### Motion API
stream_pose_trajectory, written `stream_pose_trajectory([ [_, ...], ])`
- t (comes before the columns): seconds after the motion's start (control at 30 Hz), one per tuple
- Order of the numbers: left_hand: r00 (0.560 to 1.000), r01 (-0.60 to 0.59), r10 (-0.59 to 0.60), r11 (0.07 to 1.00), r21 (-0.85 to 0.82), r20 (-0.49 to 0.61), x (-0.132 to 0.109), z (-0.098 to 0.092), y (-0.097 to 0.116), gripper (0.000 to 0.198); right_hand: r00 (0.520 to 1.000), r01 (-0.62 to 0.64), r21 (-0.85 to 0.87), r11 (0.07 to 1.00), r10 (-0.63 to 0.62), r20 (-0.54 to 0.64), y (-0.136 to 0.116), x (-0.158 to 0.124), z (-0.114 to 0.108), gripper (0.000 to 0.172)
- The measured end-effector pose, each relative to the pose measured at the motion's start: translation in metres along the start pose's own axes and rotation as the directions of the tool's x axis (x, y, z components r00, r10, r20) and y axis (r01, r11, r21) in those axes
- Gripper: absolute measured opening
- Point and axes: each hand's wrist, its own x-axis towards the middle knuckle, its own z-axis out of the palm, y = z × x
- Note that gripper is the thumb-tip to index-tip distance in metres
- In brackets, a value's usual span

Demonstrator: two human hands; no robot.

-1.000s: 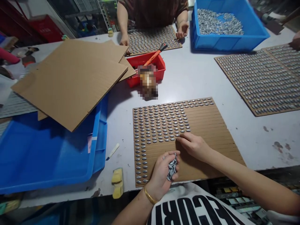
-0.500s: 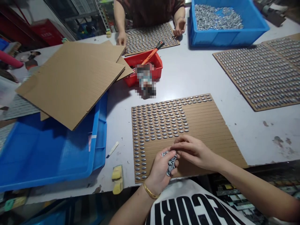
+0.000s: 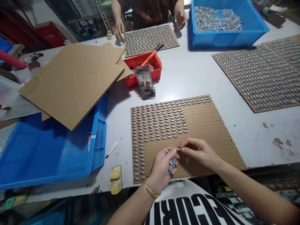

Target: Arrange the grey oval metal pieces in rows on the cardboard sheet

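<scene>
The work in hand looks like setting small silver ovals one at a time along the grooves of a cardboard board (image 3: pixel 211 150) lying on the desk (image 3: pixel 206 81). The left hand (image 3: pixel 161 168) cups a loose handful of ovals (image 3: pixel 172 163), its fingers (image 3: pixel 168 153) curled closed around them, just above the board's lower part. The right hand (image 3: pixel 199 152) has its thumb and forefinger (image 3: pixel 187 144) pinched tight on one oval (image 3: pixel 179 149), just below the filled block of rows. The next move seems to call for seating that oval neatly in line on the bare groove. Across the desk, a co-worker's hands (image 3: pixel 180 17) are near another filled board (image 3: pixel 174 43), beside a blue crate (image 3: pixel 234 43) heaped with ovals
</scene>
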Motion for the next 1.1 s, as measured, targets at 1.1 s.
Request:
stream_pose_trajectory([
  [1.1,0.998,0.012,-0.015,0.999,-0.053,-0.053,0.008,0.006,-0.001,0.023,0.897,0.251,-0.909,0.332,-0.434,0.089,0.021,0.028,-0.029,0.023],
])
